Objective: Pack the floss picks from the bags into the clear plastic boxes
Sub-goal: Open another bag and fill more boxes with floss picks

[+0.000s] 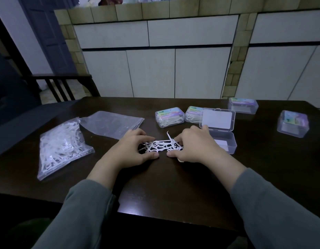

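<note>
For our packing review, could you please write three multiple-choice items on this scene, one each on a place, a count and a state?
1. Where does the full bag lie?
A. left of the hands
B. inside the open box
C. on the closed boxes

2. How many closed boxes are on the table?
A. one
B. four
C. seven

3. What state is the box by the right hand in?
A. lid open
B. lid shut
C. upside down

Answers: 1 A, the bag sits past the left hand. 2 B, two are behind the picks and two at far right. 3 A, its lid stands raised.
</note>
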Motion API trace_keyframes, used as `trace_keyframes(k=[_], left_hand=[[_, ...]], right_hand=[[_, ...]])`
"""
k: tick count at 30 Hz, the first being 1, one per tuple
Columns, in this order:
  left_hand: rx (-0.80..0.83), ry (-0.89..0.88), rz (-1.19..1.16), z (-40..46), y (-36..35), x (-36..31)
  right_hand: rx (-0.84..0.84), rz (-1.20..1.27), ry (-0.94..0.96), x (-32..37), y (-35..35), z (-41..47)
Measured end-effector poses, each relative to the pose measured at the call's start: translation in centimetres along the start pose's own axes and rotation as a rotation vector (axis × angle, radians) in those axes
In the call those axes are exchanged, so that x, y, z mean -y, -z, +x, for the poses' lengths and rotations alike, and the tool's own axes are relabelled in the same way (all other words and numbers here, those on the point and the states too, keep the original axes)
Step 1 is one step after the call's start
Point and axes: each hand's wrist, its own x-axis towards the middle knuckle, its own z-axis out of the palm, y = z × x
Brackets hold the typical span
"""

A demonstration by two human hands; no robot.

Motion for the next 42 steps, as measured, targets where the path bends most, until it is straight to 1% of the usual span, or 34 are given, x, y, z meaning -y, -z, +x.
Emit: trace_keyframes(k=[3, 5, 8, 12, 18, 22, 27, 32, 35, 40, 42], left_hand=[[-0.018, 0.041, -0.031, 0.0, 0.3, -0.1], [-0.039, 0.043, 0.001, 0.1, 0.4, -0.3], [-0.041, 0.014, 0.021, -0.2, 0.3, -0.3], [-0.016, -0.011, 0.038, -0.6, 0.3, 0.2], [-0.094, -0.033, 0.078, -0.4, 0.2, -0.3], [-0.132, -0.031, 0.144, -0.3, 0.1, -0.3], [-0.194, -0.027, 0.249, -0.1, -0.3, -0.8], [-0.244, -0.027, 0.305, 0.2, -0.6, -0.9], [-0.306, -0.057, 0.321, 0.2, -0.6, -0.9], [-0.365, -0.115, 0.287, -0.1, -0.4, -1.1], [-0.414, -0.153, 0.265, -0.1, -0.5, -1.0]], right_hand=[[-0.021, 0.06, -0.011, 0.3, -0.2, -0.6], [-0.073, 0.054, -0.009, 0.5, -0.1, -0.9], [-0.128, -0.03, -0.028, 0.7, 0.1, -1.3], [-0.049, -0.082, -0.079, 1.1, 0.1, -1.5], [-0.098, -0.179, -0.078, 2.1, -0.2, -1.7], [-0.129, -0.321, -0.036, 2.7, -0.6, -1.9], [-0.161, -0.429, -0.008, 3.0, -1.4, -1.9], [-0.212, -0.325, -0.002, 2.3, -1.1, -1.4], [-0.246, -0.272, -0.002, 1.5, -0.6, -1.4], [-0.311, -0.144, -0.002, 0.2, 0.1, -1.7], [-0.351, -0.092, -0.004, -0.6, 0.6, -2.0]])
